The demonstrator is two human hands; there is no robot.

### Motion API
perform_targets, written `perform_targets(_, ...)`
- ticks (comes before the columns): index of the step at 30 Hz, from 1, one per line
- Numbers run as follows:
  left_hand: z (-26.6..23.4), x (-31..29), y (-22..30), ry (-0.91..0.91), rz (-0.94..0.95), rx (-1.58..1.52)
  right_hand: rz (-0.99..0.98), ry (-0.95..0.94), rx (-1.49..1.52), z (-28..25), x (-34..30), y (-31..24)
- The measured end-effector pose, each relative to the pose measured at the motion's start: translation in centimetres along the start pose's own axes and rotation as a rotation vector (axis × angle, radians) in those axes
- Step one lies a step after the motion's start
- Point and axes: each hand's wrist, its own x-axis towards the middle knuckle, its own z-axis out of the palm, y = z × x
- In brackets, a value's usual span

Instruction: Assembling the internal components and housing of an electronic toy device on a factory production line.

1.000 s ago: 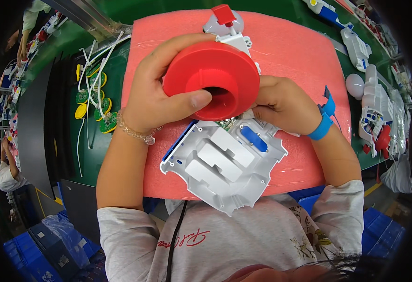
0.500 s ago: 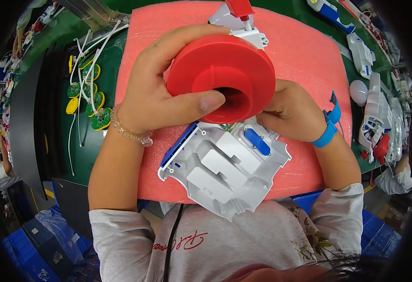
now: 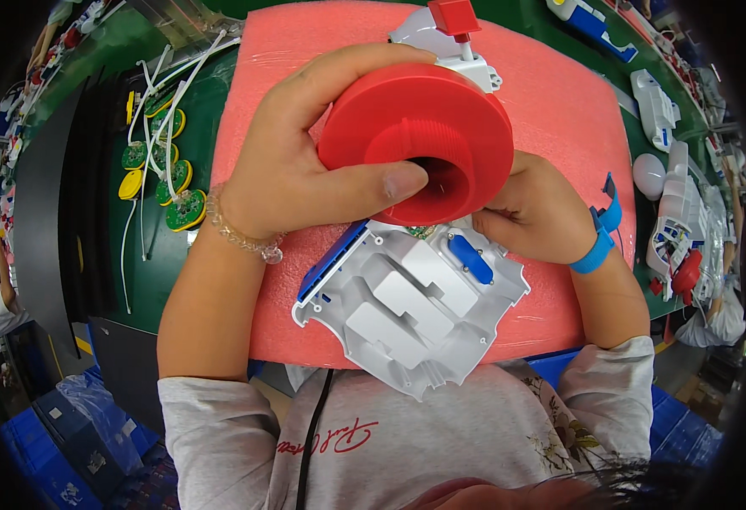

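A round red flanged plastic part (image 3: 364, 119) with a hollow threaded neck is gripped by my left hand (image 3: 283, 166). The thumb presses by the neck opening, and the fingers go round the far rim. Just right of the red part, my right hand (image 3: 547, 212) is closed, its thumb and fingertips pinched together. Its other fingers go behind the red part, so what they hold is hidden. Below both hands lies a white plastic housing half (image 3: 364, 327), inside facing up, with a small blue cover (image 3: 470, 258). A sliver of green circuit board (image 3: 420, 231) shows at its upper end.
A pink foam mat (image 3: 560, 110) lies under the work. Behind the hands stands a white part with a red top (image 3: 454, 19). Several green round boards with yellow rims (image 3: 187, 208) and white cables lie left. At right are white housings (image 3: 655, 106) and a white dome (image 3: 649, 170).
The red part has shifted slightly to the right in my left hand's grip. The right hand has moved slightly right with it, its fingers still closed.
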Motion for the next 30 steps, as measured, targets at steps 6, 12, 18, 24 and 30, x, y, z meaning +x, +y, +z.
perform_targets(6, 0.1, -0.1, 0.2, 0.003, 0.006, 0.016, -0.001, -0.003, -0.081, -0.3, 0.1, -0.9)
perform_targets(12, 0.0, 0.0, 0.1, 0.008, 0.008, -0.008, 0.025, -0.010, -0.086, -0.2, 0.3, -0.9)
perform_targets(18, -0.1, 0.2, 0.2, 0.007, -0.013, -0.004, 0.066, 0.008, -0.225, -0.1, 0.4, -1.7)
perform_targets(24, -0.2, 0.3, 0.4, -0.016, -0.021, 0.062, 0.031, 0.053, -0.370, 0.5, 0.1, -2.5)
perform_targets(30, -0.3, 0.0, 0.2, -0.017, -0.013, 0.151, -0.003, -0.032, -0.455, -0.1, -0.8, -3.3)
